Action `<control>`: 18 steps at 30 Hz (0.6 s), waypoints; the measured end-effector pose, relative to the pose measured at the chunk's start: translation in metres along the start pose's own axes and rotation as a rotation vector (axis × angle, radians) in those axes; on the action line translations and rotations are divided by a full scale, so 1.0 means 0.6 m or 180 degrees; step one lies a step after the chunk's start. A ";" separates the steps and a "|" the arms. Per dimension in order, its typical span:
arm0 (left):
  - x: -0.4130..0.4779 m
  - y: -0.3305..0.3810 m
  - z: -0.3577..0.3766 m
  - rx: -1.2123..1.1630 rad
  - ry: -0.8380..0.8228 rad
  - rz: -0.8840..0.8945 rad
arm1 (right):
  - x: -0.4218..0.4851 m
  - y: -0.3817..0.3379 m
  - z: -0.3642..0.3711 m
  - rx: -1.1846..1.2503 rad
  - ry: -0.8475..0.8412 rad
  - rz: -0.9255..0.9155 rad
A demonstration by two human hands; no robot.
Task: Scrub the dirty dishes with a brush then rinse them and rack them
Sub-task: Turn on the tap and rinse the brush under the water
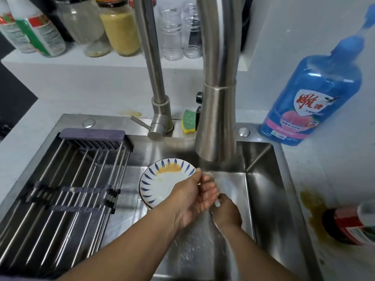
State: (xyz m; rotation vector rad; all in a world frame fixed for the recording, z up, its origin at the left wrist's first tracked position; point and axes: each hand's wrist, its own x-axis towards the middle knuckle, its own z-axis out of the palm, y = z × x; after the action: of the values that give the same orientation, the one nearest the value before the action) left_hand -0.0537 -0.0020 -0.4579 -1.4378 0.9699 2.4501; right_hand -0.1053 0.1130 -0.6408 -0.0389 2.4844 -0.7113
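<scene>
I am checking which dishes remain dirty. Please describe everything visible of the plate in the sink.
The plate is round, white, ceramic-looking, with short blue strokes around its rim. An orange-yellow smear covers its far part, so it is unwashed. It lies face up in the sink, seemingly on another dish. The left hand overlaps its near right edge; contact is unclear.

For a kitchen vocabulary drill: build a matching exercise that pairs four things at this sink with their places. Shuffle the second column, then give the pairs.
1 white plate with blue dashes
2 clear-handled brush
3 green-and-yellow sponge
4 blue plastic bottle

A on the white counter, right of the steel sink
B held under running water
C in the basin, yellow-stained
D on the sink's back ledge

Pairs: 1-C, 2-B, 3-D, 4-A
</scene>
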 end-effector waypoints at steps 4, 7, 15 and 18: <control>0.003 0.007 -0.008 -0.0132 -0.0023 0.0097 | -0.018 -0.008 -0.018 0.0234 0.0138 0.0141; -0.019 0.012 -0.021 -0.0064 -0.0060 0.0242 | -0.063 -0.020 -0.057 0.1056 0.0453 0.0015; -0.115 0.155 -0.083 0.0734 0.0558 0.1224 | -0.208 -0.122 -0.239 0.1295 0.0051 -0.1029; -0.129 0.217 -0.083 0.0742 0.0589 0.1155 | -0.244 -0.167 -0.281 0.1065 -0.0228 -0.1076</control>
State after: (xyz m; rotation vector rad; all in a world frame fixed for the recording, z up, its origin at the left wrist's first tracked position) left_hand -0.0308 -0.1187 -0.3515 -1.5391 1.6255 2.3524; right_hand -0.0799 0.1331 -0.3985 -0.3596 2.2822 -1.2354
